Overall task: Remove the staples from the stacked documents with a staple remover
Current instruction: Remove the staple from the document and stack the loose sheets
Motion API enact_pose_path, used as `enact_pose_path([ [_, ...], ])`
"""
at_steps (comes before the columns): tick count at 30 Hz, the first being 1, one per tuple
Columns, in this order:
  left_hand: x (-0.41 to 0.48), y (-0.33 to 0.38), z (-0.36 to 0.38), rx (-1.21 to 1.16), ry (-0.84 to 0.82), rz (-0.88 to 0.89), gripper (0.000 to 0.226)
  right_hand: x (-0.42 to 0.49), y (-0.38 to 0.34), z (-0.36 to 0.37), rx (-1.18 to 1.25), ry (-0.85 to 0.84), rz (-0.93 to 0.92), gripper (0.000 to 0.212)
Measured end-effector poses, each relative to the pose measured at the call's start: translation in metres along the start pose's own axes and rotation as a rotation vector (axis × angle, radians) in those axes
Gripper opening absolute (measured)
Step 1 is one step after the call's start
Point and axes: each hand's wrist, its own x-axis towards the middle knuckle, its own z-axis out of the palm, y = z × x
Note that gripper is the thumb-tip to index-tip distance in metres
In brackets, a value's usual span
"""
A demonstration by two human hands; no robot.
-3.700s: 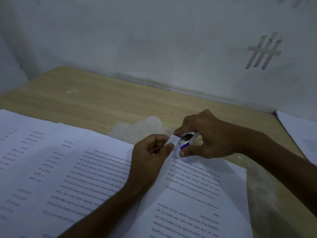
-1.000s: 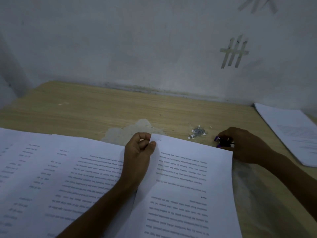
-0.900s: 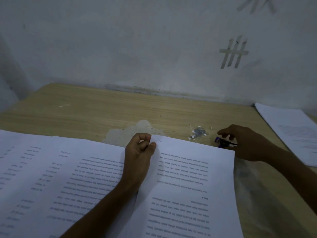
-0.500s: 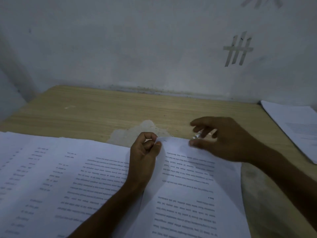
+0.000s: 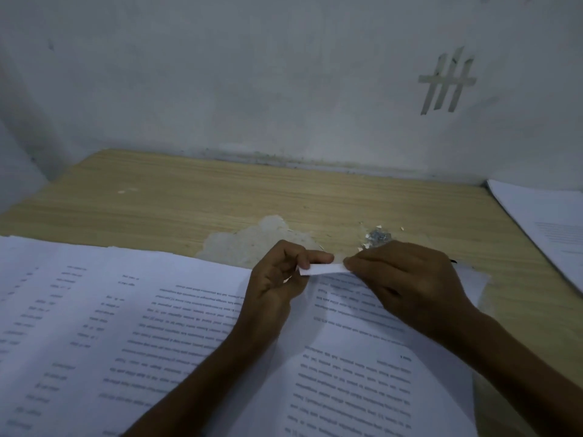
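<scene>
**While the left hand [image 5: 277,279] and right hand [image 5: 407,279] pinch a folded corner [image 5: 321,269], loose staples [image 5: 377,239] lie heaped close by**

Where the veneer of the wooden table [image 5: 189,190] has flaked away, a pale worn patch [image 5: 252,244] serves to place everything else. Just on the near side of the patch, the two hands meet over the far edge of a printed document [image 5: 362,357]. Between them runs the folded corner of that document, a narrow white strip raised off the page.

The left hand pinches the strip's left end between thumb and forefinger, its other fingers curled toward the palm. The right hand pinches the right end with its fingertips, knuckles bent. Its back faces the camera, so how its thumb lies cannot be seen.

The document lies flat, reaching from the patch toward the viewer. Left of the patch and nearer, a spread of printed pages [image 5: 110,326] covers the table. Right of the patch, just beyond the right hand, the staples sit on the wood among paper flecks. Farther right of the patch lies another stack of sheets [image 5: 545,225].

A thin dark tip [image 5: 453,262] shows past the right hand; what it is cannot be told. Behind the patch rises a pale wall [image 5: 252,74] bearing strips of tape [image 5: 446,82].
</scene>
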Motion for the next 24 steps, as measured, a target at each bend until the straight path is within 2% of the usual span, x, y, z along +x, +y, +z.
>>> enact_pose_path([
  [4,-0.001,0.000,0.002,-0.051,-0.046,0.005,0.037,-0.006,0.001,0.000,-0.129,0.041,-0.138,0.010],
  [7,0.000,-0.001,0.000,-0.043,-0.062,0.032,0.033,-0.006,0.002,0.001,-0.164,0.043,-0.181,0.011],
  [15,0.001,-0.005,-0.001,-0.027,-0.057,0.025,0.030,-0.006,0.007,0.006,-0.147,0.031,-0.161,0.010],
  [18,0.002,-0.001,0.000,-0.063,-0.017,-0.033,0.017,0.002,0.008,0.003,-0.040,-0.023,-0.036,0.015],
  [22,0.003,0.011,0.002,-0.130,0.057,-0.246,0.039,0.026,0.008,-0.014,0.274,-0.127,0.358,0.033],
  [24,0.003,0.014,0.003,-0.095,0.037,-0.334,0.039,0.040,0.011,-0.021,0.397,-0.183,0.513,0.035],
])
